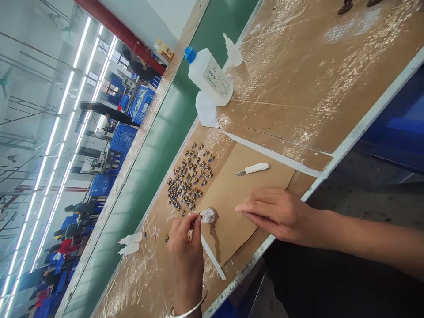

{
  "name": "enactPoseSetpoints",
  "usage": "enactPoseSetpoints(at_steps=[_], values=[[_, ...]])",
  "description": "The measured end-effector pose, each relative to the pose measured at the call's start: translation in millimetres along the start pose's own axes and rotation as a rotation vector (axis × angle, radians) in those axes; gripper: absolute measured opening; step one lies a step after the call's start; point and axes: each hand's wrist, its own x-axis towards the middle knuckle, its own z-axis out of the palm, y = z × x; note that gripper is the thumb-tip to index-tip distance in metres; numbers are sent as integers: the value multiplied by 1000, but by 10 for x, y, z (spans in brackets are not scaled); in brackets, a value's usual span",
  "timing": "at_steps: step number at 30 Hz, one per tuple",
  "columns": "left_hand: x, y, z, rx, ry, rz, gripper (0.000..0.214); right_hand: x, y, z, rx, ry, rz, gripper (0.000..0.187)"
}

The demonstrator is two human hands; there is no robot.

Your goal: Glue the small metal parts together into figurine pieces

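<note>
My left hand (187,240), with a bracelet at the wrist, pinches thumb and fingers together beside a small round container (208,215) with whitish, shiny contents. A tiny dark bit shows at those fingertips, too small to name. Over the brown cardboard sheet (228,176) hovers my right hand (274,212), its fingers pressed together and pointing at the container; whatever may be between them is hidden. Many small brass-coloured parts with blue bits (190,176) lie spread beyond the cardboard. A white-handled knife (253,168) rests on the cardboard.
A large white bottle with a blue cap (210,77) stands at the back, near a small dropper bottle (233,51). Two more squeeze bottles (130,244) lie to the left. White tape (274,153) borders the work area; the table edge (364,128) is close to me.
</note>
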Motion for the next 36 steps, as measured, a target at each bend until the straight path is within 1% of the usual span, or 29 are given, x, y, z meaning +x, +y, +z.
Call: enactPoseSetpoints(at_steps=[7, 14, 19, 22, 24, 25, 27, 29, 31, 32, 34, 36], values=[[46, 9, -2, 54, -34, 33, 18, 1, 6, -15, 15, -6, 9, 19], [43, 13, 11, 62, -48, 10, 18, 13, -5, -26, 24, -1, 10, 18], [43, 21, 21, 34, -36, 8, 18, 7, 4, -14, 22, 10, 2, 17], [9, 53, -20, -3, -45, -32, 19, -6, 9, -6, 32, 5, 11, 18], [-58, 78, -83, -37, -21, -118, 22, -18, 14, -4, 42, 4, 13, 19], [-111, 84, -120, -55, 4, -185, 24, -23, 17, -4, 48, 3, 16, 19], [-258, 73, -183, -84, 57, -362, 30, -33, 21, -7, 58, -5, 22, 19], [-456, 18, -206, -90, 112, -568, 35, -38, 23, -10, 60, -11, 26, 19], [-683, -82, -174, -78, 167, -733, 39, -41, 21, -8, 60, -10, 18, 19], [-797, -143, -140, -81, 190, -785, 39, -41, 18, -6, 59, -10, 13, 19], [-1002, -271, -55, -134, 217, -850, 42, -41, 10, 1, 51, -10, 6, 19], [-1155, -375, 31, -233, 208, -894, 45, -42, 1, 9, 39, -17, 6, 20]])
